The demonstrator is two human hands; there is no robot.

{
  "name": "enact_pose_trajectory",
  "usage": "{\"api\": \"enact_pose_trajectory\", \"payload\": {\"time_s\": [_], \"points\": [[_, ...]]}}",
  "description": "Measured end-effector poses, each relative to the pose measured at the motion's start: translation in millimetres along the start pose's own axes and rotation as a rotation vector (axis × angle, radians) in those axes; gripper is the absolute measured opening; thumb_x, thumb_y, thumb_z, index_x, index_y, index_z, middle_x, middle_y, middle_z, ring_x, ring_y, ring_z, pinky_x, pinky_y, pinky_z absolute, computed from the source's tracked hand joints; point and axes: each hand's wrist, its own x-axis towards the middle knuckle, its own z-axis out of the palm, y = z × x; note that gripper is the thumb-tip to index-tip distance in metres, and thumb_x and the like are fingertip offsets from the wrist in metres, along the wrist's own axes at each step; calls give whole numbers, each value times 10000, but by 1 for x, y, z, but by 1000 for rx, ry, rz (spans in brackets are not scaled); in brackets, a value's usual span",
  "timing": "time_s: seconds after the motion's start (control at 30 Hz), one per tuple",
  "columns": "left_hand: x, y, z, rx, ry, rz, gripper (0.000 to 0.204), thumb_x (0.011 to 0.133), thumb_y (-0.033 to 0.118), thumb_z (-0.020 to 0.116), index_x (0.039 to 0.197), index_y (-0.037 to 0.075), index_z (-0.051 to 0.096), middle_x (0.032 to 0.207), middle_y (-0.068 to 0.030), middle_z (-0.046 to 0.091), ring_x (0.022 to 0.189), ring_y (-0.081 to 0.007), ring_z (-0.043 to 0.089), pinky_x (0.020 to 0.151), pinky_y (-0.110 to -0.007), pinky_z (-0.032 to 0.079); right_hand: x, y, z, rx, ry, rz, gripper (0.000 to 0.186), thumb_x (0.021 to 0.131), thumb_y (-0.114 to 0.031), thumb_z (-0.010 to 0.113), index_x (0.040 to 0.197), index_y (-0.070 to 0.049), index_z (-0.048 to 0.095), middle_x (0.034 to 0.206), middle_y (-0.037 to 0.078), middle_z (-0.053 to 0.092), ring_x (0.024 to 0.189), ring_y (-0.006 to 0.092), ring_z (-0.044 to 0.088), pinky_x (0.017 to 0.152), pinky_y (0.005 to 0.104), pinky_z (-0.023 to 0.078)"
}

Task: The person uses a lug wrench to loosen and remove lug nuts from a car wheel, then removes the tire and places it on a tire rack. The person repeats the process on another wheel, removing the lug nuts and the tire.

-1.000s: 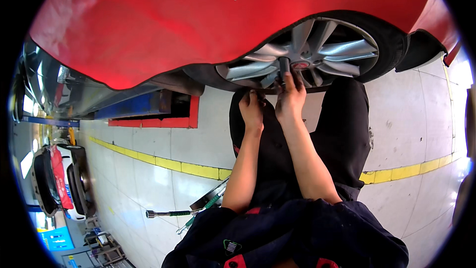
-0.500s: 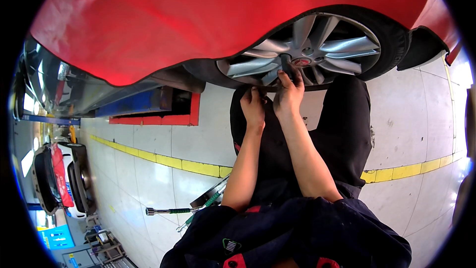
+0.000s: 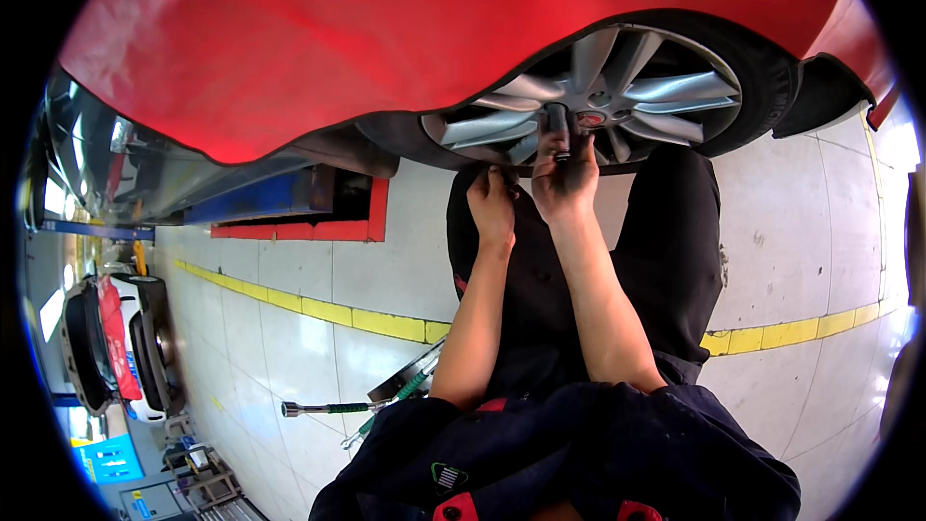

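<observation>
Before me is a car wheel (image 3: 666,95) with silver spokes, a red centre cap and a black tyre. My right hand (image 3: 565,183) is closed round a dark cylindrical socket (image 3: 557,121), its far end against the wheel hub beside the cap. Some of the fingers are smeared by motion. Just left of it, below the tyre's lower edge, my left hand (image 3: 493,207) is closed with its fingertips pinched together. Something small and dark shows at those fingertips, too small to name. Both forearms reach up from below, over my dark trousers.
A red cover (image 3: 318,48) drapes the car body above the wheel. Left of my knees, a red-framed floor opening (image 3: 318,231) lies under a blue lift part (image 3: 256,195). A cross wrench with green grips (image 3: 347,408) is by my left elbow. A yellow line (image 3: 386,324) crosses the tiles.
My right hand has shifted slightly right and its fingers have changed their hold, so more of the socket shows. My left hand stays nearly where it was.
</observation>
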Motion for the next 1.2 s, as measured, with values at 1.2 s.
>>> {"api": "enact_pose_trajectory", "payload": {"time_s": [1.2], "points": [[-3,5,4,-59,64,-36,271,907,146,388,740,7,551,654,-26,535,548,-91,460,505,-238,374,-10,-2,-1,-665,268,-280,279,912,-229,483,1080,-7,477,893,96,538,703,140,519,589,203,462]]}}
